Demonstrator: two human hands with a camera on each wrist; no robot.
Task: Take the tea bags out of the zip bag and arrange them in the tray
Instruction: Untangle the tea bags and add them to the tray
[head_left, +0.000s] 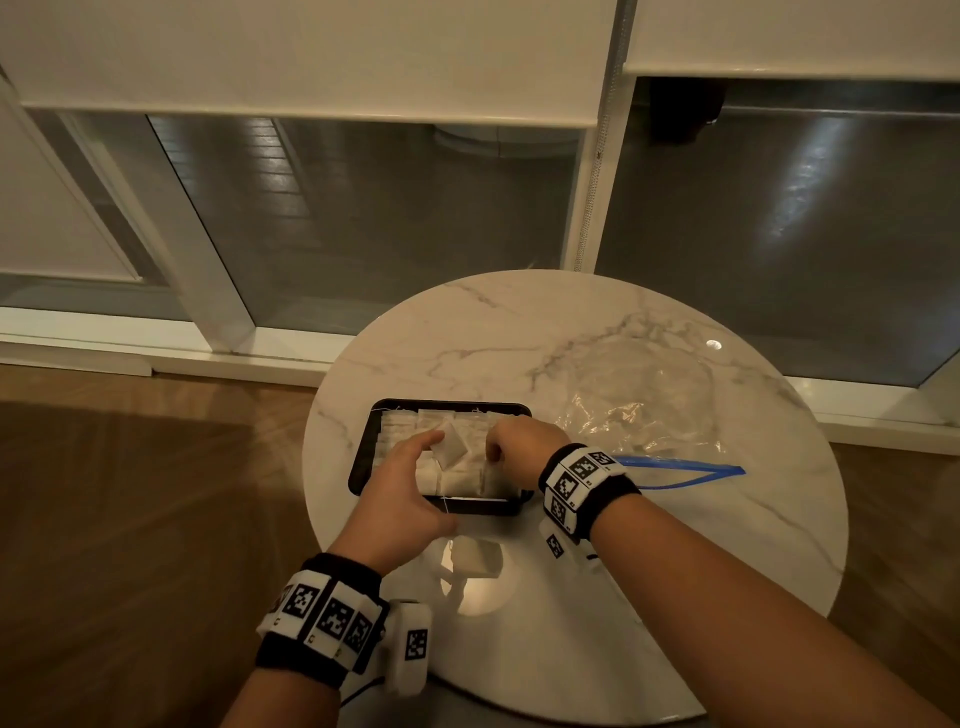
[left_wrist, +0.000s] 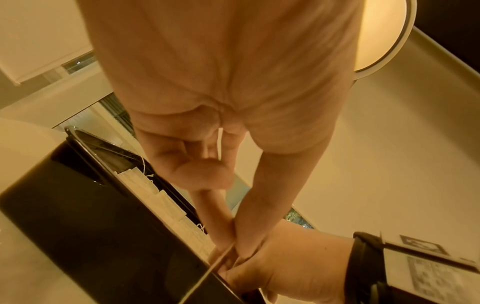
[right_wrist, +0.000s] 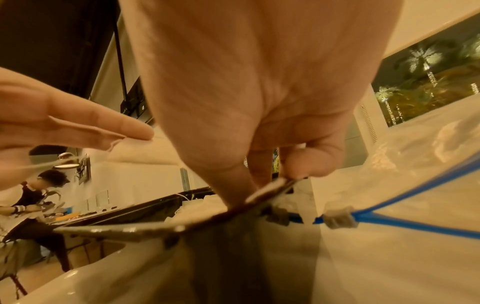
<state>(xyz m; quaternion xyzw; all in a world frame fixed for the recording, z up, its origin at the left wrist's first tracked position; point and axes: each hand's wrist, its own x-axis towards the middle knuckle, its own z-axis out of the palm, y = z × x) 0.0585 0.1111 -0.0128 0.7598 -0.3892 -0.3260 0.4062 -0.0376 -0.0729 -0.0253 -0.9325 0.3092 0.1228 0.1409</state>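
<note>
A black tray (head_left: 362, 460) on the round marble table holds rows of white tea bags (head_left: 402, 427). My left hand (head_left: 439, 448) hovers over the tray's middle and pinches one tea bag (head_left: 455, 446) between thumb and fingers, tilted up. My right hand (head_left: 493, 458) is at the tray's right side, fingers curled, pinching another tea bag there. In the right wrist view my right hand (right_wrist: 270, 186) pinches that flat bag edge-on at the tray rim. The left wrist view shows the tray (left_wrist: 98, 205) and its row of tea bags (left_wrist: 161, 197). The clear zip bag (head_left: 641, 410) lies flat to the right.
The zip bag's blue zip strip (head_left: 680, 474) lies just right of my right wrist. One loose white tea bag (head_left: 475, 560) lies on the marble table (head_left: 519, 332) in front of the tray. A window wall stands behind the table. Another person (right_wrist: 39, 195) sits far off.
</note>
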